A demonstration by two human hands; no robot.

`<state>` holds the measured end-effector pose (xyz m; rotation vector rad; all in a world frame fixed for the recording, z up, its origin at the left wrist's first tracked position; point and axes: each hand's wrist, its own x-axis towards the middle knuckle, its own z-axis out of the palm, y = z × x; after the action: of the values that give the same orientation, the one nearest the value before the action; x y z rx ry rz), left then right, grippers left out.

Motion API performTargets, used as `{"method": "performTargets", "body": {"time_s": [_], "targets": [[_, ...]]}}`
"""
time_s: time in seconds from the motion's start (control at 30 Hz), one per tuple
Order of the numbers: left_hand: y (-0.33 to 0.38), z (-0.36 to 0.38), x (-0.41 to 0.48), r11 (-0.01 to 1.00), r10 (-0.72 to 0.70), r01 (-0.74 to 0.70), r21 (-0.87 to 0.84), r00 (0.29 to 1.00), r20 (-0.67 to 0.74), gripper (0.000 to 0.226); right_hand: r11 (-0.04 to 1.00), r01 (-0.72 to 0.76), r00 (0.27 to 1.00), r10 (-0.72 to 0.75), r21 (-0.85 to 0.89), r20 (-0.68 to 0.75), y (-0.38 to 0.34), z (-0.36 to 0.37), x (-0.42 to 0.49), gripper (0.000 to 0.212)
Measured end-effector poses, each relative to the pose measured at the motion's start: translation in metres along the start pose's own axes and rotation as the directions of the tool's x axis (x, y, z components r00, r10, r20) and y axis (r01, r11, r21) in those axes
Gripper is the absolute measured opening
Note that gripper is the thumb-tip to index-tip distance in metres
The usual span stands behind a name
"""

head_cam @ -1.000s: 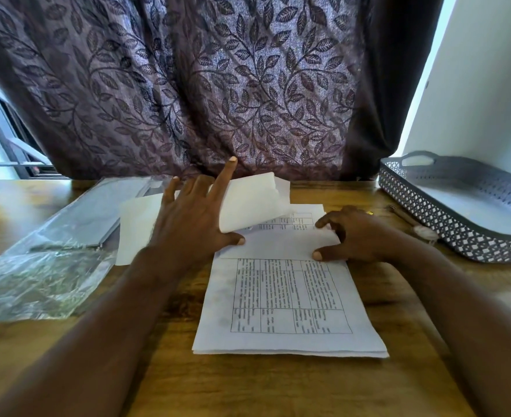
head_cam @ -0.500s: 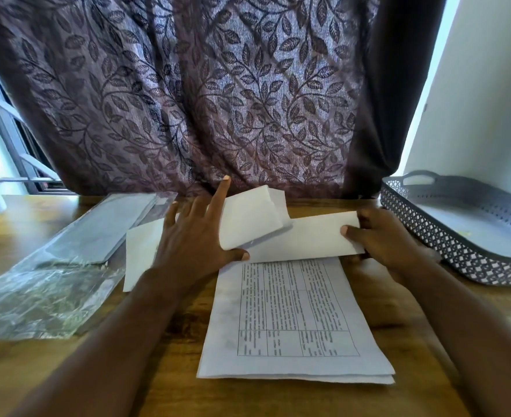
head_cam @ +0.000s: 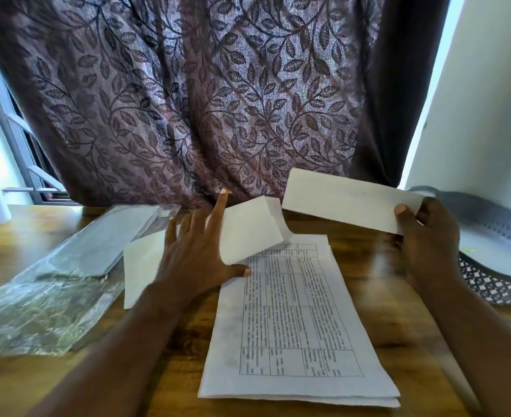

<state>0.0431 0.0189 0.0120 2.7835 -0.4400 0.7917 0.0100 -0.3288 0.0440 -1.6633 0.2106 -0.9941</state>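
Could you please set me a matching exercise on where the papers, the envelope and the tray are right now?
Things:
1 folded sheet
2 envelope
3 printed stack
4 grey tray

Places:
A lying flat in the middle of the table, print up
B at the table's right edge
C held in the air by the right hand
D under the left hand

Pairs: 1-C, 2-D, 3-A, 4-B

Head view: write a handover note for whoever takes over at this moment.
The left hand presses straight fingers on the envelope on the table; the envelope's upper part is lifted.
The right hand pinches the folded sheet in the air, right of the envelope.
Done: one sheet folded.
Left: probably slide it into the envelope; the stack of printed sheets lies unfolded in front.
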Motion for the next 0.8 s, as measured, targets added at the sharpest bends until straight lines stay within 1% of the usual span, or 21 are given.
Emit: {"method": "performTargets", "body": {"time_s": [0.13, 0.23, 0.37, 0.47, 0.57, 0.7, 0.77, 0.8], "targets": [[0.0, 0.001, 0.001, 1.0, -0.001, 0.001, -0.003, 1.0, 0.012, 0.146, 0.993, 0.075, 0.992, -0.066, -0.091, 0.106, -0.001, 0.002, -0.004, 0.016], [0.002, 0.0, 0.001, 1.0, 0.009, -0.009, -0.015, 1.0, 0.023, 0.146, 0.992, 0.102, 0.98, -0.087, -0.078, 0.179, -0.004, 0.003, -0.007, 0.016], [0.013, -0.001, -0.003, 0.995, 0.095, -0.094, -0.029, 0.995, 0.042, 0.146, 0.996, 0.088, 0.965, -0.082, -0.014, 0.249, -0.006, 0.009, -0.014, 0.016], [0.024, 0.001, -0.005, 0.986, 0.163, -0.162, -0.037, 0.986, 0.029, 0.142, 0.998, 0.038, 0.956, -0.049, 0.044, 0.288, -0.005, 0.02, -0.024, 0.019], [0.034, 0.004, -0.007, 0.976, 0.215, -0.216, -0.033, 0.976, -0.016, 0.139, 0.997, 0.077, 0.953, -0.083, 0.031, 0.291, -0.01, 0.032, -0.039, 0.017], [0.044, 0.005, -0.008, 0.971, 0.238, -0.239, -0.027, 0.971, -0.034, 0.136, 0.999, 0.046, 0.938, -0.046, 0.009, 0.343, -0.01, 0.045, -0.053, 0.01], [0.042, 0.005, -0.007, 0.973, 0.226, -0.227, -0.03, 0.973, -0.037, 0.136, 0.999, 0.044, 0.925, -0.049, 0.022, 0.376, -0.012, 0.046, -0.055, 0.003], [0.041, 0.005, -0.007, 0.976, 0.212, -0.213, -0.036, 0.977, -0.033, 0.136, 0.999, 0.042, 0.921, -0.051, 0.033, 0.385, -0.015, 0.044, -0.054, 0.005]]}}
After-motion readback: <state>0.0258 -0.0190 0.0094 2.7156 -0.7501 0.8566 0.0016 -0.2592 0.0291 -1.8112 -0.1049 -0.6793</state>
